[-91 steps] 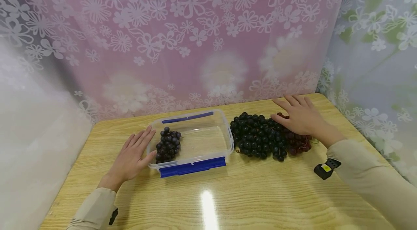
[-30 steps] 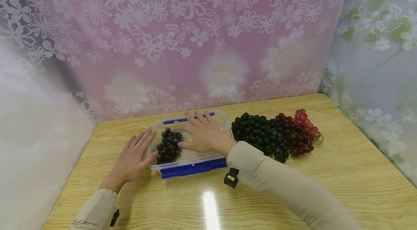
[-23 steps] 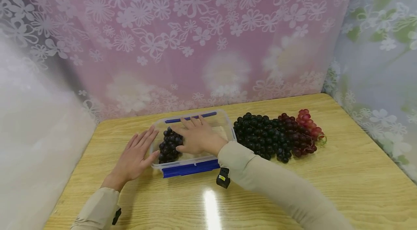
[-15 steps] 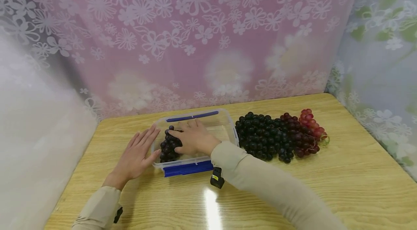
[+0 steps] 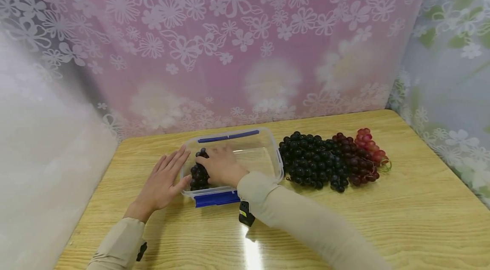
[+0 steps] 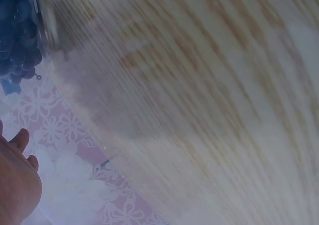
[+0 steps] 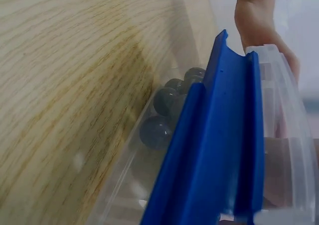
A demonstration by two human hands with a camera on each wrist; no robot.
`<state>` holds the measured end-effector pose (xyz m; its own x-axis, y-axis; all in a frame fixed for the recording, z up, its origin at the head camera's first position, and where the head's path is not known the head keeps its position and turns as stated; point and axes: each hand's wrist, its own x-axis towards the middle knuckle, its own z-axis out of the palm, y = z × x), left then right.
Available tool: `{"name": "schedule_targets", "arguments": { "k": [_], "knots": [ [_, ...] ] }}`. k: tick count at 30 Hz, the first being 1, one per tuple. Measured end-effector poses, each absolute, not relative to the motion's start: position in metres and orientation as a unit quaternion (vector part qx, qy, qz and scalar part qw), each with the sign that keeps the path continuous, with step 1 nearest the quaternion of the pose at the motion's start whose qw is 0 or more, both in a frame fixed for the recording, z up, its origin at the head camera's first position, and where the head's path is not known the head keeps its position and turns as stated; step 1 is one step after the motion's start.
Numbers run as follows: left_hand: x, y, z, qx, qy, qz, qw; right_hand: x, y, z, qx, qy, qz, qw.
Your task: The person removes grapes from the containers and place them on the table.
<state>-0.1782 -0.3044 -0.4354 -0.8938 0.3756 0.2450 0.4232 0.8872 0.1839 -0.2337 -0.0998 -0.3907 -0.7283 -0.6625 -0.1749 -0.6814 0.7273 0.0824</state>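
A clear plastic food container (image 5: 278,163) with blue clips lies at the left of the table. Inside its left end is a bunch of dark grapes (image 5: 199,175); several of its grapes (image 7: 155,132) show through the wall in the right wrist view. My right hand (image 5: 222,167) reaches down into the container, its fingers bent over the right side of that bunch; their tips are hidden. Against the container's left side rests my left hand (image 5: 164,180), fingers straight. A blue clip (image 7: 224,135) hangs outward on the near side.
Right of the container lie black grapes (image 5: 310,159), dark red grapes (image 5: 357,161) and a lighter red bunch (image 5: 369,144) side by side. A flowered pink cloth (image 5: 264,49) hangs behind the wooden table (image 5: 325,214).
My right hand has moved left from above the grapes outside, over the container, and down onto the dark bunch inside. The left hand stays against the container. The view has shifted slightly.
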Motion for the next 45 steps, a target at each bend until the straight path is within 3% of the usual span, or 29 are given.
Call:
{"name": "schedule_targets", "arguments": {
  "k": [12,19,45],
  "knots": [
    [-0.177,-0.303,-0.435,-0.204,-0.966,-0.121,0.104,-0.231,-0.107,-0.396,-0.359,0.928,0.093,0.033],
    [-0.176,-0.303,-0.436,-0.206,-0.965,-0.121,0.109,-0.229,-0.107,-0.399,-0.329,0.940,0.082,0.042],
    [-0.177,-0.303,-0.437,-0.210,-0.962,-0.126,0.119,-0.240,-0.098,-0.403,-0.363,0.931,0.048,0.003]
  ]
}}
